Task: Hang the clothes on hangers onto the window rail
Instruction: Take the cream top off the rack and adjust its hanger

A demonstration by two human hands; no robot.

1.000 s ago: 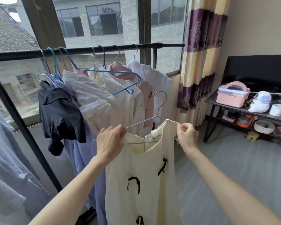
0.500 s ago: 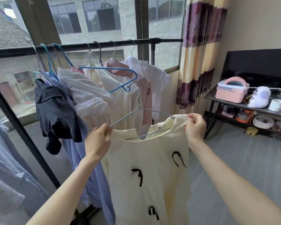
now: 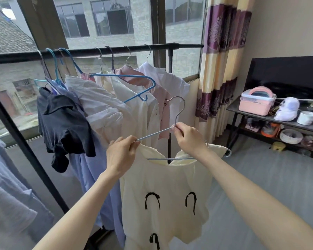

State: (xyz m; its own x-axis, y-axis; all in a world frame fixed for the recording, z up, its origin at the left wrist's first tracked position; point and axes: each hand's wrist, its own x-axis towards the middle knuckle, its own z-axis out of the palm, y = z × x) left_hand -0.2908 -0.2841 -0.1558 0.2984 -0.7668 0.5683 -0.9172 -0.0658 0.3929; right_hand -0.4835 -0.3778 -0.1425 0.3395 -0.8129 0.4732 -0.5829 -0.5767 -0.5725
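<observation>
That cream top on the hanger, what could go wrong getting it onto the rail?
The cream top may slide off: its hanger is tilted and the right tip pokes out of the shoulder. The rail is crowded, so the hook could snag the empty blue hanger jutting forward.

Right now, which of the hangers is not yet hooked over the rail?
The silver wire hanger carrying the cream dress, held in both hands; its hook hangs free below the black rail.
</observation>
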